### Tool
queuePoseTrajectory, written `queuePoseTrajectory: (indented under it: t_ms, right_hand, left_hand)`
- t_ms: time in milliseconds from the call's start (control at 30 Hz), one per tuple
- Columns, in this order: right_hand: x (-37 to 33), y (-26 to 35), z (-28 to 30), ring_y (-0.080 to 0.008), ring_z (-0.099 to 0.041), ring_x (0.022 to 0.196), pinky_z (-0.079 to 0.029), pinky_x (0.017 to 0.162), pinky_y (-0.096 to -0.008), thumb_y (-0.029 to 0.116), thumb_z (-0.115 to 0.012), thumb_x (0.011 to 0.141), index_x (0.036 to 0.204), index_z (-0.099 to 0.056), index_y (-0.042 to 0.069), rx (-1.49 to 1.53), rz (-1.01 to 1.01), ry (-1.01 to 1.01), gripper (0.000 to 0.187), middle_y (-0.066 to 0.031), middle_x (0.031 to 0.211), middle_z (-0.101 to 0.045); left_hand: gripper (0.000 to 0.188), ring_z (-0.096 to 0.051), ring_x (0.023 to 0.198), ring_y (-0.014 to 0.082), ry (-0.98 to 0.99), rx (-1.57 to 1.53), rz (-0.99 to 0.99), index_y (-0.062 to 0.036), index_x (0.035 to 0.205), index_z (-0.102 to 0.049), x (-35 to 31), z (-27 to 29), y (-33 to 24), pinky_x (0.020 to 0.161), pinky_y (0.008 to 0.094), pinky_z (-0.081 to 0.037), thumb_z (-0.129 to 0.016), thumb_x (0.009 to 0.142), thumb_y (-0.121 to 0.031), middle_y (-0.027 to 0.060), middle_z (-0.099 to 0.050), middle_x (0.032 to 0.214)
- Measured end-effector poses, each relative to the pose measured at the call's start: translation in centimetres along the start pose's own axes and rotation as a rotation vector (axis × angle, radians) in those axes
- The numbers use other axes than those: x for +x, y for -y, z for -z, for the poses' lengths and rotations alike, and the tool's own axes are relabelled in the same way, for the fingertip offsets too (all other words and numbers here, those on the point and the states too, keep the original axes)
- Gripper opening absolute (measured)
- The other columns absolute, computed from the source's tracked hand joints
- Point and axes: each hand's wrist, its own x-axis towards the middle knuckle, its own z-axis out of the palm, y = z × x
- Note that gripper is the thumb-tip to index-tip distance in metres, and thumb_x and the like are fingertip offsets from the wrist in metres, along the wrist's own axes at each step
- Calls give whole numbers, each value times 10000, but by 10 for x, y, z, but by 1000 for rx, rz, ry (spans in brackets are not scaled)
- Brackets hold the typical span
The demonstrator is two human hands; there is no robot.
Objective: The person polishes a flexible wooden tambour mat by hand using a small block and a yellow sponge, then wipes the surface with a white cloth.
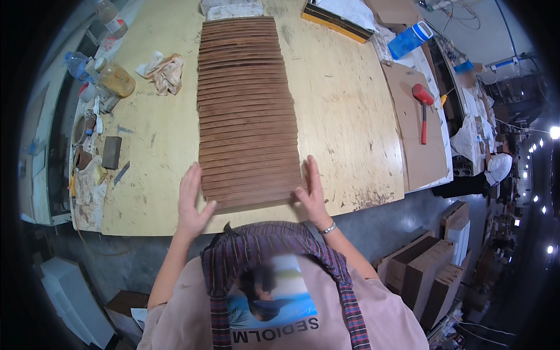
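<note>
A long row of dark brown wooden slats (248,122) lies packed side by side on the pale wooden worktable (344,116), running away from me. At its near left corner is my left hand (191,201), fingers stretched forward along the slats' ends and thumb by the front edge. My right hand (313,195) is at the near right corner, palm turned inward, fingers straight and thumb close to the nearest slat. Neither hand has its fingers wrapped round anything. Whether each palm presses on the slat ends is hard to make out.
Left on the table are a crumpled stained cloth (166,73), a jar (115,77), and a dark grey block (112,153). Rightward, a red mallet (423,105) lies on cardboard (408,151), with a blue bottle (410,41) beyond. Wooden boxes (417,268) stand on the floor; a person (497,169) is farther right.
</note>
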Motion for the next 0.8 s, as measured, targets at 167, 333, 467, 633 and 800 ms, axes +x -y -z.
queuePoseTrajectory:
  t_ms: [167,333,467,633,800]
  right_hand:
    - [101,42,3,-284,-122,1565,-230,1219,-362,379,-599,1002,1636,-75,96,229,-253,13,870,-196,1691,-111]
    - [235,1,1,-305,-258,1521,-276,1203,-372,389,-538,1036,1638,-127,144,-3,-238,43,770,-204,1641,-269]
    - [302,-13,-18,-365,-507,1349,-402,1120,-421,376,-525,1037,1619,-190,117,-36,-215,-15,720,-226,1522,-465]
    - [315,-19,-38,-453,-577,1214,-423,1087,-474,318,-520,1029,1466,-413,28,-324,-176,-11,535,-285,1312,-615]
    - [302,-25,-35,-469,-568,1219,-438,1064,-471,330,-511,1038,1432,-438,-5,-418,-141,-33,522,-319,1275,-613]
  left_hand:
    - [805,-202,1552,298,-165,-492,302,-28,1611,-214,75,21,45,1251,409,-154,-604,951,-276,174,-250,1665]
    - [780,-213,1546,280,-235,-705,463,-22,1620,-143,195,1,65,1235,358,-188,-571,1021,-279,172,-241,1667]
    - [761,-272,1519,266,-194,-796,433,-39,1622,-152,249,-27,94,1216,350,-244,-580,1034,-263,160,-257,1660]
    - [703,-309,1500,260,-183,-572,435,-61,1618,-185,247,-30,117,1204,353,-275,-565,1041,-190,157,-292,1645]
    - [682,-322,1494,263,-208,-426,338,-55,1605,-220,230,-36,100,1204,354,-278,-572,1026,-125,163,-321,1629]
